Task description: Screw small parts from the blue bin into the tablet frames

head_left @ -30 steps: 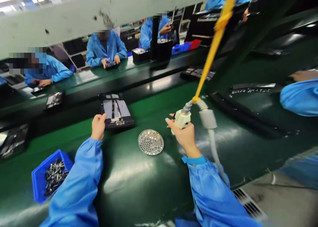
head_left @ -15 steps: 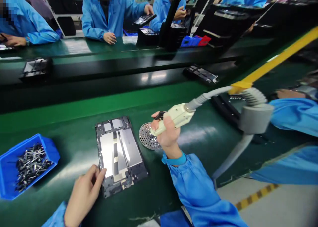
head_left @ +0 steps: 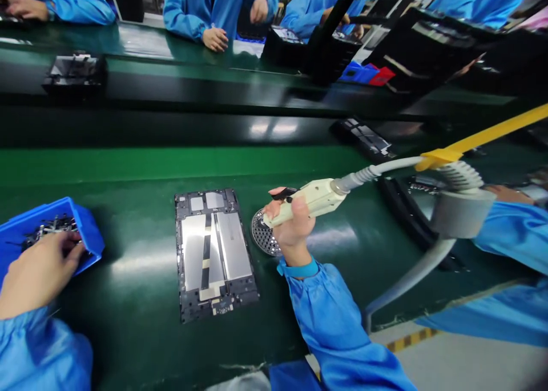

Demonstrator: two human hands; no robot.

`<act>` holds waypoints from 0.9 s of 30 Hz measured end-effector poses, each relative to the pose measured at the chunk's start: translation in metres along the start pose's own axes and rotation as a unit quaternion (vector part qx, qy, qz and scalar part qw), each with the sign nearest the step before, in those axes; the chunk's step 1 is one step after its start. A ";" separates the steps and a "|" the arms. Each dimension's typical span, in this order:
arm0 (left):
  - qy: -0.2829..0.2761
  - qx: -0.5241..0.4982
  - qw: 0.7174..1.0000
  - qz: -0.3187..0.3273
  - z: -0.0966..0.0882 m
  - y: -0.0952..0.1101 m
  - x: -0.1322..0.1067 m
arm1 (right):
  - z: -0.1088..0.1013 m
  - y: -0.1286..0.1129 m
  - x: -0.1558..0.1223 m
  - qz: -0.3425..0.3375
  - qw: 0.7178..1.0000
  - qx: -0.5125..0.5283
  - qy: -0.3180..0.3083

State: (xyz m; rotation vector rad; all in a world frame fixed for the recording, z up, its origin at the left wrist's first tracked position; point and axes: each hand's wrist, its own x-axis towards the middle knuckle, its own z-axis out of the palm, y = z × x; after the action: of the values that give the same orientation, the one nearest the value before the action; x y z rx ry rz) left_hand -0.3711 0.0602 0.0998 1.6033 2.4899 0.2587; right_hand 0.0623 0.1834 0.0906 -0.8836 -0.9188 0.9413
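One cream tool [head_left: 320, 200] fills the right fingers [head_left: 300, 208]; whether the left fingers [head_left: 73, 256] hold anything is unclear.

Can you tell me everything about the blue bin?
The bin is bright blue, looks like plastic, and has an open top. It sits on the green table, partly cut off by the picture's left edge. Small dark and silvery parts lie heaped inside. The left hand reaches in over them, hiding some of the bin.
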 end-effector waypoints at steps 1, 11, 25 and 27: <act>-0.025 0.026 0.999 -0.020 -0.001 0.005 0.001 | 0.000 0.000 0.000 0.001 1.000 0.000 -0.003; 0.008 0.054 0.994 -0.092 -0.012 0.032 -0.009 | -0.002 0.001 0.000 0.010 1.000 -0.012 -0.008; 0.176 0.016 0.984 -0.033 0.003 0.031 -0.016 | -0.002 0.000 -0.001 0.004 0.999 -0.030 -0.017; 0.247 -0.017 0.969 0.017 0.006 0.034 -0.020 | -0.002 -0.003 0.000 0.007 0.999 -0.033 -0.013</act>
State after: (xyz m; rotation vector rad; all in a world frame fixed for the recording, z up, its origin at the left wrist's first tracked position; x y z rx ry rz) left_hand -0.3314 0.0564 0.1027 1.7393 2.7831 0.7902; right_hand 0.0645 0.1821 0.0924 -0.9369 -0.9729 0.9407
